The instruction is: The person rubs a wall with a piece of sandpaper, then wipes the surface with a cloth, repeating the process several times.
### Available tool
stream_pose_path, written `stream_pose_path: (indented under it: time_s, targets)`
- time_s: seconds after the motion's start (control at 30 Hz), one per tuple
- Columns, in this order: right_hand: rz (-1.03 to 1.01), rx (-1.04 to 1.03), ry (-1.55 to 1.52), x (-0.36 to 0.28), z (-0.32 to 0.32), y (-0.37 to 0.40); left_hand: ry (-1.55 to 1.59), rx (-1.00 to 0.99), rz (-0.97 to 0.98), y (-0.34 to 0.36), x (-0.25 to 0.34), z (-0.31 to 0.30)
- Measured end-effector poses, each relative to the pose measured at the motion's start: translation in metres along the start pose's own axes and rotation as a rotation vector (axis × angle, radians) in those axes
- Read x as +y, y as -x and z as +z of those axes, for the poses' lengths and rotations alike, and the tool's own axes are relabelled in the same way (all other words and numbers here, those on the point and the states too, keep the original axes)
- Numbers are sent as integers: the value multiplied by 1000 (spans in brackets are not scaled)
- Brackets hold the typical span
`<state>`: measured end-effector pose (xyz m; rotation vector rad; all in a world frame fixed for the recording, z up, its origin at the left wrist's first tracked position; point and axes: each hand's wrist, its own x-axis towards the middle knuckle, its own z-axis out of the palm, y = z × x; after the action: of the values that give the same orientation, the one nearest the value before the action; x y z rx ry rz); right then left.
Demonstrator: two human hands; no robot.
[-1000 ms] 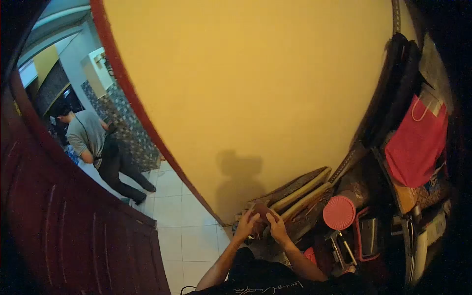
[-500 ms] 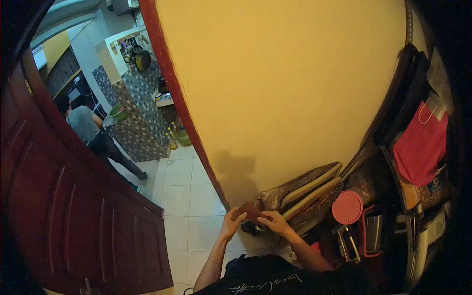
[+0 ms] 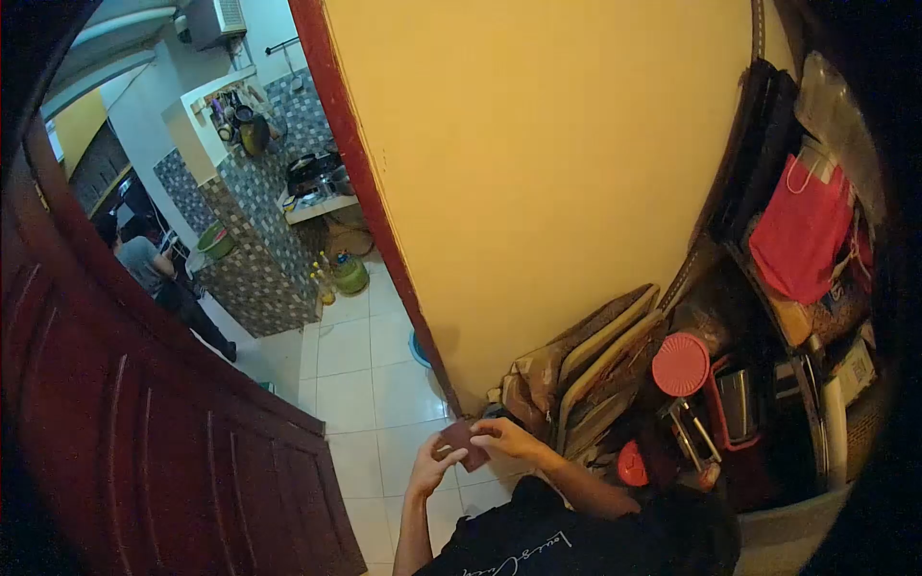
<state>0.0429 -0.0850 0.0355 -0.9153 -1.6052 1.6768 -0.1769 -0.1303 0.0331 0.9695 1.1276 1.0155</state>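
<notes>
As hands (image 3: pixel 509 440) pinch wallet (image 3: pixel 461 441), boards (image 3: pixel 600 365) lean beside.

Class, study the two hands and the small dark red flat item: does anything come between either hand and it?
Nothing visible does. The left hand and the right hand both touch the dark red flat item directly, one at each end.

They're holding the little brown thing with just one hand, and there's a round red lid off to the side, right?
Not quite. Both hands hold it: the left hand and the right hand each grip the little brown thing, as the head view shows. The round red lid is there, off to the person's right.
</notes>
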Motion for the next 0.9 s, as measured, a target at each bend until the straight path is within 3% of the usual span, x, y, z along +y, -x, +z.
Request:
stream_pose_path:
  time_s: [0.03, 0.07, 0.1, 0.17, 0.3, 0.33, 0.4, 0.5, 0.57, 0.63, 0.73, 0.9]
  targets:
    - [19, 11, -81, 1, 3, 2, -37, -45, -68, 4, -3, -4]
    - [117, -35, 136, 6, -4, 0, 25, -127, -30, 1, -19, -11]
    - [120, -32, 140, 7, -3, 2, 29, -130, -30, 1, -12, -6]
    - [40, -63, -152, 10, 4, 8, 85, -184, -113, 3, 6, 7]
    - [77, 107, 62, -6, -14, 7, 34, -221, -69, -28, -11, 10]
    - [144, 154, -41, -29, -17, 7, 37, -214, -71, -32, -12, 12]
    - [77, 147, -66, 2, -42, -11, -107, -212, -110, -48, -6, 17]
    - [21, 142, -76, 6, -72, -29, -80, -180, -56, -76, -1, 21]
    - [-31, 53, 77, 11, -100, -43, -79, -142, -25, -91, 9, 25]
    - [28, -44, -29, -23, -117, -50, -80, -105, 12, -112, 23, 30]
    - [118, -293, 112, -28, -142, -74, -122, -147, 27, -131, 39, 32]
    - [49, -303, 123, -50, -146, -83, -208, -117, 206, -153, 45, 32]
